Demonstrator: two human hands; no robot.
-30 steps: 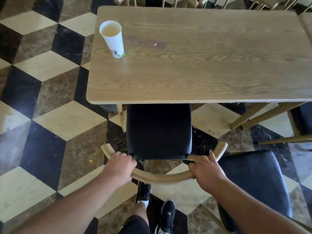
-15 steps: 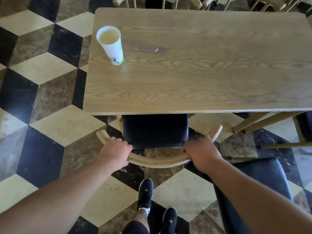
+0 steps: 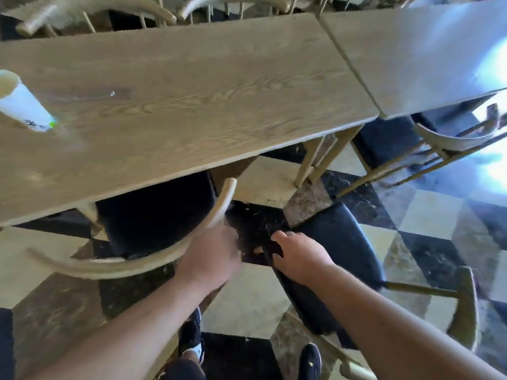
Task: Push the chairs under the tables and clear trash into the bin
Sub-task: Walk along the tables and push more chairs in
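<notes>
The first chair, with its black seat (image 3: pixel 153 212) and curved wooden back rail (image 3: pixel 109 267), stands pushed under the wooden table (image 3: pixel 192 91). My left hand (image 3: pixel 211 256) is blurred right beside the rail's right part; its grip is unclear. A second chair (image 3: pixel 345 242) with a black seat stands askew on the floor, clear of the table, its back rail (image 3: pixel 466 311) to the right. My right hand (image 3: pixel 299 256) curls over the left edge of that seat. A white paper cup (image 3: pixel 24 108) stands on the table at the far left.
A second table (image 3: pixel 425 50) butts against the first on the right, with a third chair (image 3: pixel 452 138) partly under it. More wooden chairs (image 3: pixel 96 9) line the far side. My shoes (image 3: pixel 192 341) are on the checkered marble floor below.
The view has swung right. The first chair has gone further under the table. My right hand has left its rail and now sits on the second chair's seat edge; my left hand moved right along the rail.
</notes>
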